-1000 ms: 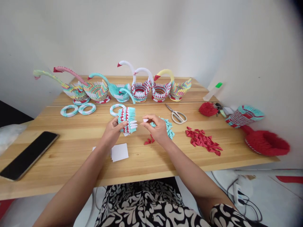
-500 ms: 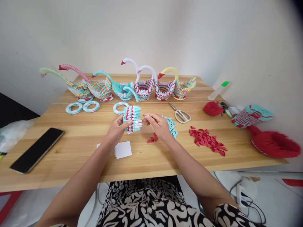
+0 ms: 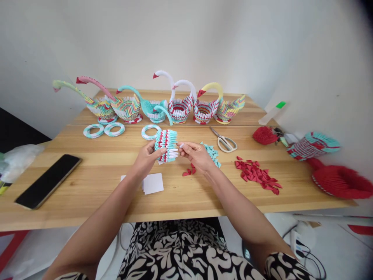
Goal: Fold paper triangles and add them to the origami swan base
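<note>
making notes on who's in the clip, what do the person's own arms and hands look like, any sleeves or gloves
The left hand and right hand are both ungloved, and the forearms are bare. Short black sleeves with a cream, swirling leaf-like pattern show near the picture's bottom edge. No watch or bracelet is visible.

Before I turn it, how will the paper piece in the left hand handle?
The paper piece is probably light, being built from small folds. Squeezing might loosen its stacked rows, and the white tips jutting toward the right hand could bend.
</note>
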Demonstrator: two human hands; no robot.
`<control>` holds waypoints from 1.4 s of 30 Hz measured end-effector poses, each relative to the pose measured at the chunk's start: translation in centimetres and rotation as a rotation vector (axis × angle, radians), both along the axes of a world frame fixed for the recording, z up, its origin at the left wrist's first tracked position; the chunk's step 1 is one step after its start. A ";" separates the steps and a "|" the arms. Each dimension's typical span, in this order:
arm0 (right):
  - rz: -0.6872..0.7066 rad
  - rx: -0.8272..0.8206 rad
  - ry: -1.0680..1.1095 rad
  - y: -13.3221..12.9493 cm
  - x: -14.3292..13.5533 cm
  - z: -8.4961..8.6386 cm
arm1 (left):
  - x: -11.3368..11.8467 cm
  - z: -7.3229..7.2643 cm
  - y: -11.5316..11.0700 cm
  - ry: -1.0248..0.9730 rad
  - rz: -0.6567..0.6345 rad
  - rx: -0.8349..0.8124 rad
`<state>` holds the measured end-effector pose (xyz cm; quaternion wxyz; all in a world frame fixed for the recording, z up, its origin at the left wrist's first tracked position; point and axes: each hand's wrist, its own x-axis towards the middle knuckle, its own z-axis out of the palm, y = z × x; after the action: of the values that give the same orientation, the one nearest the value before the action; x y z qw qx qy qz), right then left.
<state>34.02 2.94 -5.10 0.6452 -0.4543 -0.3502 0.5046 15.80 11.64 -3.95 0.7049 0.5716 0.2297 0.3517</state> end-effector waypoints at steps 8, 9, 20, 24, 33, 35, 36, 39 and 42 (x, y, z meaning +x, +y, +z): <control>-0.038 -0.012 0.017 0.1 -0.1 0.5 | 0.0 -0.2 0.1 -0.005 -0.011 -0.008; -0.044 -0.010 0.015 0.1 -0.1 0.5 | 0.1 -0.2 0.1 -0.003 -0.012 -0.011; -0.007 -0.035 0.086 0.1 -0.2 0.6 | 0.0 0.2 0.0 0.009 0.000 -0.017; 0.018 -0.024 0.084 0.1 -0.1 0.5 | 0.0 0.3 -0.1 0.009 -0.002 0.005; 0.042 0.003 0.067 0.0 -0.2 0.8 | -0.1 0.4 -0.3 0.027 -0.017 0.066; 0.045 0.019 0.047 -0.1 -0.2 0.8 | -0.1 0.5 -0.3 0.032 -0.015 0.071; 0.048 0.024 0.037 -0.1 -0.2 0.7 | -0.1 0.5 -0.3 0.036 -0.013 0.074; 0.050 0.033 0.005 -0.1 -0.1 0.6 | -0.1 0.5 -0.3 0.040 -0.013 0.084; 0.055 0.039 -0.012 -0.1 0.0 0.5 | -0.1 0.5 -0.3 0.032 -0.022 0.084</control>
<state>33.98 2.86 -4.56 0.6377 -0.4349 -0.3761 0.5126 15.69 11.31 -3.47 0.6803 0.6087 0.2196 0.3442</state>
